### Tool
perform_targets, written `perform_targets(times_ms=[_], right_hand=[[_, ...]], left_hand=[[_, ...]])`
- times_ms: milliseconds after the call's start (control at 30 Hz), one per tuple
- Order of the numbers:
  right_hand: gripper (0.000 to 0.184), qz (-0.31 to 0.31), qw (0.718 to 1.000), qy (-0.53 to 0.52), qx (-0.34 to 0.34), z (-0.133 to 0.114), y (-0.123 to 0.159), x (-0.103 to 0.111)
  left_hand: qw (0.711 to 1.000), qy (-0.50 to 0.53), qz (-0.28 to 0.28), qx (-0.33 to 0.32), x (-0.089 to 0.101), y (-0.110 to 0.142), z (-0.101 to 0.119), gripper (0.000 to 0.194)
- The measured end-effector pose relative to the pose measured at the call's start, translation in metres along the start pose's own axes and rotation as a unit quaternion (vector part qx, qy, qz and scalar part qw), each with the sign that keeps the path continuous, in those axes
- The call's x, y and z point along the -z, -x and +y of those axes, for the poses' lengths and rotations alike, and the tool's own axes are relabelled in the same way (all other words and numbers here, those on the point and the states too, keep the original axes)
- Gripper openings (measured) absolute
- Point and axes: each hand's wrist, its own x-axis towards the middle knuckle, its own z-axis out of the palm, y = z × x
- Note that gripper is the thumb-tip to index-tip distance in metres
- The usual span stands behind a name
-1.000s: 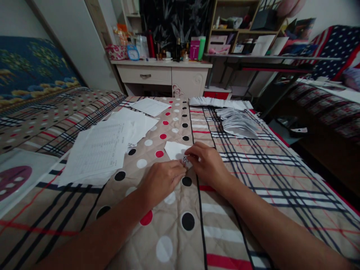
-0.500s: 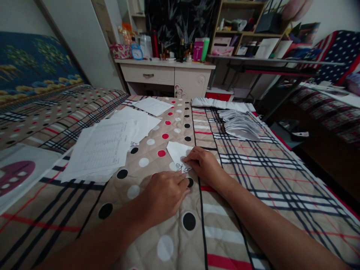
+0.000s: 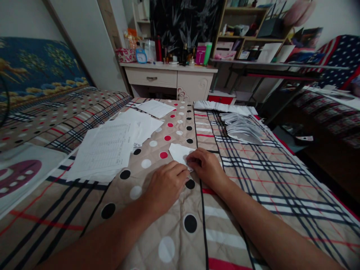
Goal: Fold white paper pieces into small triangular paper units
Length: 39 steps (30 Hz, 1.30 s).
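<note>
A small white sheet of paper (image 3: 177, 151) lies on the patterned bedspread in front of me, its near edge partly covered by my fingers. My left hand (image 3: 168, 183) has its fingers bent together at the paper's near edge, pressing on it. From the right, my right hand (image 3: 207, 165) pinches the paper's right side between thumb and fingers. Only a bit of the dark handwriting shows between the hands. To the left is a spread of printed sheets (image 3: 101, 150), and a loose sheet (image 3: 156, 108) lies beyond them.
A fanned stack of folded papers (image 3: 243, 129) lies at the far right of the bedspread (image 3: 270, 210), with a long row of white papers (image 3: 225, 107) behind it. A white bag with a purple print (image 3: 17, 176) is at the left edge. A dresser (image 3: 165, 80) stands behind the bed.
My left hand has shifted slightly up over the paper's near edge, hiding most of the handwriting. My right hand still holds the right side. The view has tilted slightly.
</note>
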Motion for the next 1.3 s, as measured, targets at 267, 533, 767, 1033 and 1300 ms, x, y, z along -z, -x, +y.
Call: perform_targets(times_ms=[267, 533, 767, 1033, 1300], right_hand=[[0.027, 0.066, 0.995, 0.075, 0.022, 0.012, -0.003, 0.002], [0.029, 0.082, 0.987, 0.136, 0.029, 0.006, -0.003, 0.004], [0.019, 0.014, 0.99, 0.141, -0.017, -0.008, 0.003, 0.003], [0.014, 0.039, 0.988, 0.149, 0.017, -0.008, 0.004, 0.002], [0.057, 0.083, 0.99, 0.113, -0.025, 0.008, 0.0, -0.001]], left_hand=[[0.986, 0.16, 0.016, 0.052, -0.009, -0.01, -0.021, 0.015], [0.969, 0.149, 0.049, 0.192, -0.023, -0.025, -0.072, 0.009], [0.975, 0.061, 0.091, 0.192, -0.021, -0.023, -0.071, 0.009], [0.982, 0.103, 0.08, 0.136, -0.026, -0.027, -0.075, 0.031], [0.969, 0.17, 0.028, 0.178, -0.023, -0.028, -0.084, 0.058]])
